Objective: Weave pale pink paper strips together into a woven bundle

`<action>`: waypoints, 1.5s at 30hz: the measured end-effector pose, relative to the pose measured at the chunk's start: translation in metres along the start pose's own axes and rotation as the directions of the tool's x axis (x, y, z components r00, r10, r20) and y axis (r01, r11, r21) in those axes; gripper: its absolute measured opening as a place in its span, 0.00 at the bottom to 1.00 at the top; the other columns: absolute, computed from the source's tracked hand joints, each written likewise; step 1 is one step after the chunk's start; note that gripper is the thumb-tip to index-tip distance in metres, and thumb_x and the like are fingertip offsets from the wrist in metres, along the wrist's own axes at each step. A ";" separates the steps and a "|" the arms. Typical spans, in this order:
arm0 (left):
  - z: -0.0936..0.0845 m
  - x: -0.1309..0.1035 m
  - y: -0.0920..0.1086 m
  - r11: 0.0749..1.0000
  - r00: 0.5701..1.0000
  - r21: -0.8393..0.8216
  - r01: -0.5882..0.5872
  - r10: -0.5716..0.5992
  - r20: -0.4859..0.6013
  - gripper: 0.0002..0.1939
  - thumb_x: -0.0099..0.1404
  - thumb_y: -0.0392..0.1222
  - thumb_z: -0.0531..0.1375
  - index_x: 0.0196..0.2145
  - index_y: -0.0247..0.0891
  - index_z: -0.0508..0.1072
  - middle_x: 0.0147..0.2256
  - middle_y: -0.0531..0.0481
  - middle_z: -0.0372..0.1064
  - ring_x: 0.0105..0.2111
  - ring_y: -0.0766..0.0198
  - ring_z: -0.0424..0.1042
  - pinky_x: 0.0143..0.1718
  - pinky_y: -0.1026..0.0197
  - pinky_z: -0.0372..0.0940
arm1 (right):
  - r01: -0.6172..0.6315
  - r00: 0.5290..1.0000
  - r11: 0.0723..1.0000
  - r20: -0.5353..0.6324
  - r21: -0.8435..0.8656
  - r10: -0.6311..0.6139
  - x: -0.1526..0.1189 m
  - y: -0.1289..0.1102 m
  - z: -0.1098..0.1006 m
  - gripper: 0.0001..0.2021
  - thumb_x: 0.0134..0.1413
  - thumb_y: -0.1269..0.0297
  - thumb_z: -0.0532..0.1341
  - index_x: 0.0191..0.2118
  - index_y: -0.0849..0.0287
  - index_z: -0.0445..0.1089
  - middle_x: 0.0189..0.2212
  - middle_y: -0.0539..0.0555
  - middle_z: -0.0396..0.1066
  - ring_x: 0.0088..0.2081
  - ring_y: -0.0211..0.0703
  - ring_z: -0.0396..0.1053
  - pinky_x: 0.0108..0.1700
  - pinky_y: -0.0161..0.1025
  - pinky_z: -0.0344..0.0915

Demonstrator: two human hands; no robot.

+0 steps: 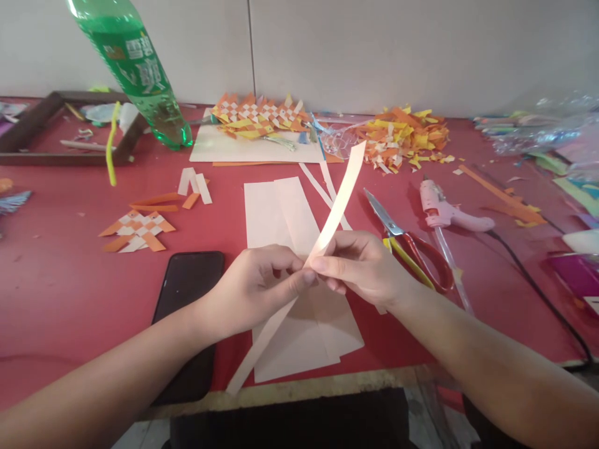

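Left hand (262, 280) and right hand (369, 267) meet mid-view, thumb and fingertips of each pinched closed on white paper strip (340, 199), upper end toward 1 o'clock. Paper sheets (304, 349) beneath; from hands, phone (191, 284) at 8 o'clock, glue gun (437, 209) at 2.

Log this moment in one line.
left hand: pinching paper strip | right hand: pinching same paper strip | below: paper sheets | nearby: scissors, glue gun
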State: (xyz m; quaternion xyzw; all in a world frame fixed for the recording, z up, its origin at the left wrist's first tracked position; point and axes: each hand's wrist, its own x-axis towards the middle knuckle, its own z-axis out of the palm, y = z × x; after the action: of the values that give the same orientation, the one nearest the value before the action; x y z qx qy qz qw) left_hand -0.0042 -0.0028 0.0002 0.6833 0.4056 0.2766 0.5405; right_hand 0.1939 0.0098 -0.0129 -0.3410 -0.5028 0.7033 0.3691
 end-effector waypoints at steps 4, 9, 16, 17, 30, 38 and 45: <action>0.000 0.000 0.002 0.998 1.000 0.057 -0.004 0.004 -0.004 0.13 0.66 0.42 0.58 0.27 0.34 0.74 0.26 0.53 0.67 0.26 0.71 0.62 0.27 0.68 0.58 | -0.021 0.999 1.000 -0.027 -0.003 0.021 0.000 0.000 0.000 0.06 0.53 0.66 0.68 0.28 0.61 0.75 0.20 0.48 0.69 0.20 0.29 0.64 0.18 0.27 0.59; 0.000 -0.001 0.003 0.996 1.000 0.084 0.011 -0.011 0.001 0.12 0.65 0.43 0.59 0.28 0.34 0.76 0.24 0.54 0.67 0.23 0.72 0.59 0.25 0.69 0.56 | -0.064 0.994 0.998 -0.088 -0.002 0.064 -0.002 -0.003 -0.003 0.11 0.51 0.61 0.70 0.26 0.62 0.73 0.15 0.46 0.66 0.17 0.29 0.63 0.17 0.26 0.58; 0.000 -0.001 0.003 0.999 1.000 0.028 0.025 -0.026 0.016 0.11 0.65 0.42 0.60 0.29 0.34 0.77 0.25 0.54 0.69 0.23 0.73 0.60 0.24 0.70 0.56 | -0.093 0.987 0.995 -0.136 -0.031 0.088 0.001 -0.003 -0.003 0.14 0.48 0.59 0.71 0.23 0.61 0.71 0.14 0.45 0.65 0.16 0.29 0.62 0.15 0.26 0.56; 0.000 -0.001 0.004 1.000 0.999 0.011 0.024 -0.024 0.025 0.11 0.65 0.42 0.60 0.29 0.34 0.77 0.26 0.54 0.70 0.24 0.73 0.61 0.24 0.70 0.56 | -0.086 0.987 0.996 -0.137 -0.030 0.081 0.001 -0.003 -0.003 0.14 0.48 0.59 0.71 0.23 0.61 0.70 0.14 0.45 0.65 0.16 0.29 0.62 0.16 0.26 0.56; -0.004 -0.001 0.000 0.992 0.990 -0.004 0.122 -0.122 0.066 0.15 0.65 0.48 0.59 0.28 0.33 0.75 0.25 0.53 0.66 0.25 0.70 0.60 0.26 0.67 0.56 | -0.003 0.986 1.000 -0.165 -0.024 -0.001 0.002 -0.007 -0.006 0.10 0.49 0.63 0.70 0.25 0.61 0.73 0.19 0.47 0.66 0.18 0.29 0.63 0.16 0.27 0.58; -0.002 0.000 0.002 0.999 0.999 0.036 0.035 -0.036 0.018 0.14 0.66 0.46 0.58 0.29 0.34 0.76 0.26 0.53 0.68 0.26 0.70 0.63 0.27 0.67 0.58 | -0.029 0.999 0.998 -0.034 -0.058 0.027 -0.003 -0.001 0.000 0.07 0.53 0.65 0.68 0.28 0.61 0.74 0.18 0.47 0.67 0.20 0.31 0.64 0.17 0.27 0.59; -0.004 -0.003 0.003 0.994 0.999 0.104 -0.020 0.024 -0.036 0.14 0.66 0.44 0.59 0.27 0.34 0.76 0.25 0.51 0.69 0.25 0.70 0.64 0.27 0.67 0.59 | -0.027 0.994 1.000 -0.103 -0.015 0.025 -0.002 -0.002 -0.002 0.07 0.52 0.64 0.69 0.28 0.61 0.74 0.17 0.46 0.66 0.18 0.30 0.62 0.18 0.28 0.59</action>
State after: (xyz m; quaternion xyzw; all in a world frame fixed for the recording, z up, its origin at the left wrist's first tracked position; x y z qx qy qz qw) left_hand -0.0079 -0.0038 0.0040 0.7096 0.4219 0.2740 0.4933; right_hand 0.1972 0.0092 -0.0117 -0.3863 -0.4844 0.6854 0.3826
